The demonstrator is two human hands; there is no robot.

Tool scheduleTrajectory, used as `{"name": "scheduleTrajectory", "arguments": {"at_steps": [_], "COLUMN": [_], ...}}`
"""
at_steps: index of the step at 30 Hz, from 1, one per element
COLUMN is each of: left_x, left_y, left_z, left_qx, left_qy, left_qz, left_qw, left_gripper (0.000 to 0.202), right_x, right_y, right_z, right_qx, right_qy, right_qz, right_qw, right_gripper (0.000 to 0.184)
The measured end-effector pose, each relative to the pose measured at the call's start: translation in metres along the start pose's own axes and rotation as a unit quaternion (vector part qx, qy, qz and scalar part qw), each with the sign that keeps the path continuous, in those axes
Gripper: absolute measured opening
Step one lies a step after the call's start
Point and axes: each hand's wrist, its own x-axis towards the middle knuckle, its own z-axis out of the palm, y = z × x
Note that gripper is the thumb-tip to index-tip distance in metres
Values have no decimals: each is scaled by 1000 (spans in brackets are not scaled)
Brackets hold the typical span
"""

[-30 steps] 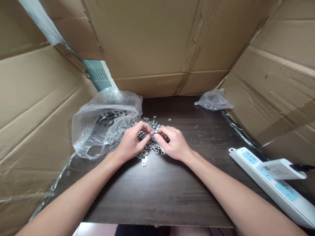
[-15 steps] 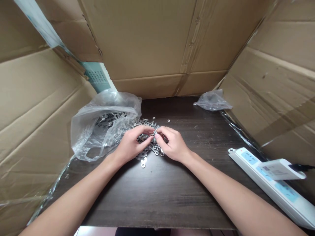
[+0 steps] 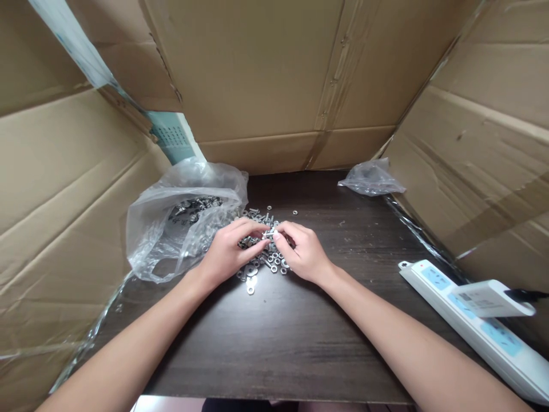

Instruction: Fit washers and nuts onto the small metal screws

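Note:
A small silver bolt [image 3: 269, 234] lies crosswise between my two hands, just above a pile of loose metal hardware [image 3: 257, 262]. My right hand [image 3: 303, 249] pinches its right end between thumb and forefinger; whether a nut or washer sits there is too small to tell. At the bolt's left end, the thumb and forefinger of my left hand [image 3: 228, 246] close around it with a slight gap. Bolts, nuts and flat washers make up the pile, partly covered by both hands. One washer [image 3: 250, 290] rests at the pile's near edge.
An open clear plastic bag [image 3: 150, 229] with more hardware inside stands left of the pile. A smaller plastic bag [image 3: 372, 178] lies at the back right. Along the right runs a white power strip [image 3: 454, 320] with a plugged-in adapter [image 3: 493, 298]. Cardboard walls [image 3: 257, 74] surround the dark table [image 3: 266, 343].
The bolt now shows more plainly, lying level between my fingertips. My left fingertips have parted slightly. The whole view has shifted a little.

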Motion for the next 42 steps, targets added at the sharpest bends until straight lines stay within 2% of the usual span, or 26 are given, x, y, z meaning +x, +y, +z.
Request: {"name": "scheduleTrajectory", "arguments": {"at_steps": [6,9,11,16,25,27,30,32,38,42], "left_x": [-1,-2,-2,-1,-1,-1,-2,-2,-2,-3], "left_y": [0,1,1,0,1,1,0,0,0,0], "left_z": [1,1,1,0,0,1,2,3,3,3], "left_qx": [-15,-23,-23,-19,2,4,10,13,10,10], "left_qy": [-7,-9,-9,-12,-34,-35,-35,-29,-14,-26], "left_qz": [-25,-24,-23,-21,-33,-35,-34,-34,-42,-39], "left_qw": [1000,999,999,1000,999,999,999,999,999,999], "left_gripper": [21,19,17,18,9,8,8,8,9,8], "right_x": [0,1,1,-1,-1,0,1,2,0,-1], "right_y": [3,3,2,2,2,2,2,3,2,1], "right_z": [1,0,-1,-2,2,1,0,0,-3,-2], "right_qx": [0,-19,-21,24,-3,-10,-22,-24,23,3], "right_qy": [2,-2,3,6,-18,-24,-33,-36,-36,-42], "right_qz": [7,-1,3,12,-1,-8,-20,-15,21,7], "right_qw": [1000,1000,1000,1000,1000,1000,999,999,999,999], "right_gripper": [18,36,41,13,11,17,34,38,11,10]}}
